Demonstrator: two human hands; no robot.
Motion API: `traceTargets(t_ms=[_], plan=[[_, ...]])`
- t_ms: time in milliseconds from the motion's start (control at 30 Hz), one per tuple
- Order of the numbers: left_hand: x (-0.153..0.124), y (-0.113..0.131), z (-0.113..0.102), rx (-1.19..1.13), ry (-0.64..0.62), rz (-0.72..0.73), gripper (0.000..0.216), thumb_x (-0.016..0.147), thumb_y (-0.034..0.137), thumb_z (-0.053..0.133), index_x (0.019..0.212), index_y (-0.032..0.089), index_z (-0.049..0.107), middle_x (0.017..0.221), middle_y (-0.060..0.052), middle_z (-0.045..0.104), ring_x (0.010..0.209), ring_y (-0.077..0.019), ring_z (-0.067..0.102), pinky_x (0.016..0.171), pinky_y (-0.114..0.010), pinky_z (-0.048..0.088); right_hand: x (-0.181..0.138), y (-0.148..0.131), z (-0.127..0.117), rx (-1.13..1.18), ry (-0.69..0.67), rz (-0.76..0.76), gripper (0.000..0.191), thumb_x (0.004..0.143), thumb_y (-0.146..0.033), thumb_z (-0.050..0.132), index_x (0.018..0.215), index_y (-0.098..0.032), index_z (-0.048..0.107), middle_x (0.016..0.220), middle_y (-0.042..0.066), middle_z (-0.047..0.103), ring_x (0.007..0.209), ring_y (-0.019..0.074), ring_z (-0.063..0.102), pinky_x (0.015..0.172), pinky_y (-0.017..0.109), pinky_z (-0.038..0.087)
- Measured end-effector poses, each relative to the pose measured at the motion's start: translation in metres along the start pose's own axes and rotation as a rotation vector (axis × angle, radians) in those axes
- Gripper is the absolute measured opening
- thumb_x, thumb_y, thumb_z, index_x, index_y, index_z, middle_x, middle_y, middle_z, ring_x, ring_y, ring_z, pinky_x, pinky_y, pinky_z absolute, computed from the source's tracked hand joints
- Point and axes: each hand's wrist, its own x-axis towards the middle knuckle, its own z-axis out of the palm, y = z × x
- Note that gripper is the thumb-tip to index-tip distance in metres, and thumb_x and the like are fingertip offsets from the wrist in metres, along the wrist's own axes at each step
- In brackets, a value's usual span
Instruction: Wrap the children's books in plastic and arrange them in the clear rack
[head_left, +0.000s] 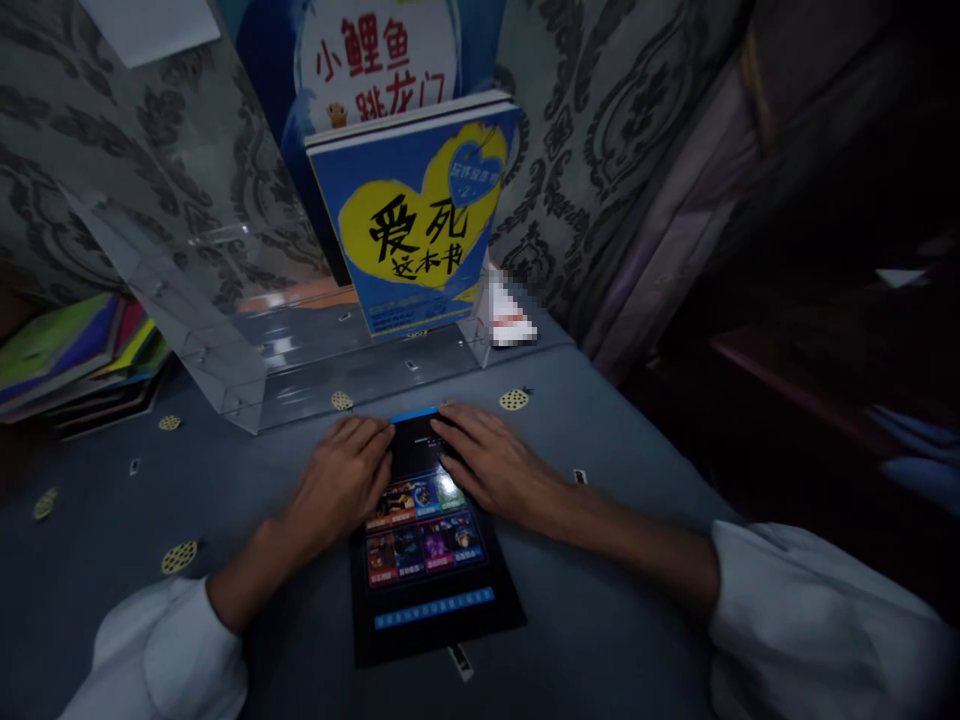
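Note:
A dark glossy book (427, 560) with rows of small coloured pictures and a blue strip lies on the cloth-covered table. Its far edge is bright blue. My left hand (349, 470) is closed at the book's upper left edge, fingers bent and pressed together. Across its upper right edge sits my right hand (487, 465), closed on the book with fingertips over the cover; what its palm touches is hidden. Just beyond both hands stands a clear acrylic rack (360, 375) holding a blue book with a yellow heart (420, 235).
Behind the heart book rises a taller blue book (382, 50) with red lettering. Several colourful books (67, 350) are stacked at the left. A pixelated white item (510, 310) sits right of the rack. The grey tablecloth (600, 580) ends at a dark drop on the right.

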Motion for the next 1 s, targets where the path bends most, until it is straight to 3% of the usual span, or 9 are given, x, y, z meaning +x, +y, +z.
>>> traceTargets(t_ms=[167,400,533,767,900,1000], plan=[[0.005,0.002,0.006,0.017,0.010,0.031,0.033,0.093,0.010,0.047,0.119,0.005,0.065,0.114,-0.016,0.070,0.103,-0.0277,0.064,0.093,-0.044,0.056,0.000,0.000,-0.003,-0.006,-0.034,0.004,0.039,0.101,-0.026,0.049,0.136,-0.013,0.059,0.142,0.019,0.060,0.135,0.0322,0.054,0.108,0.055,0.051],[0.015,0.006,0.013,-0.027,-0.057,0.065,0.040,0.091,0.007,0.046,0.128,0.009,0.062,0.123,-0.014,0.068,0.111,-0.0268,0.062,0.098,-0.045,0.055,0.006,-0.005,-0.013,0.025,-0.032,0.014,0.036,0.098,-0.023,0.052,0.130,-0.010,0.062,0.126,0.019,0.065,0.117,0.0310,0.059,0.100,0.053,0.055],[0.018,0.007,0.016,-0.037,-0.062,0.054,0.039,0.091,0.007,0.046,0.126,0.010,0.062,0.120,-0.013,0.068,0.111,-0.0261,0.062,0.098,-0.044,0.055,0.004,-0.002,-0.014,0.109,-0.029,0.000,0.035,0.099,-0.022,0.050,0.130,-0.012,0.061,0.126,0.018,0.063,0.117,0.0289,0.057,0.101,0.051,0.054],[0.029,0.011,0.012,-0.081,-0.096,0.074,0.047,0.087,0.002,0.045,0.130,0.011,0.060,0.128,-0.013,0.066,0.118,-0.0253,0.060,0.102,-0.044,0.052,0.002,0.005,-0.015,0.294,0.013,0.025,0.047,0.096,-0.015,0.048,0.143,-0.017,0.048,0.128,0.014,0.064,0.119,0.0258,0.058,0.103,0.049,0.053],[0.037,0.010,0.011,-0.108,-0.150,0.051,0.038,0.089,0.006,0.046,0.120,0.014,0.066,0.119,-0.012,0.069,0.108,-0.0248,0.064,0.098,-0.044,0.054,0.001,0.009,-0.014,0.379,0.076,0.106,0.047,0.099,-0.017,0.042,0.145,-0.020,0.044,0.133,0.015,0.063,0.123,0.0252,0.059,0.105,0.051,0.052],[0.039,0.007,0.018,-0.146,-0.143,0.065,0.044,0.089,0.006,0.047,0.129,0.015,0.062,0.130,-0.013,0.066,0.118,-0.0258,0.062,0.101,-0.047,0.053,0.000,0.012,-0.012,0.392,0.129,0.195,0.046,0.099,-0.018,0.042,0.145,-0.021,0.044,0.131,0.014,0.065,0.123,0.0252,0.061,0.104,0.051,0.052]])
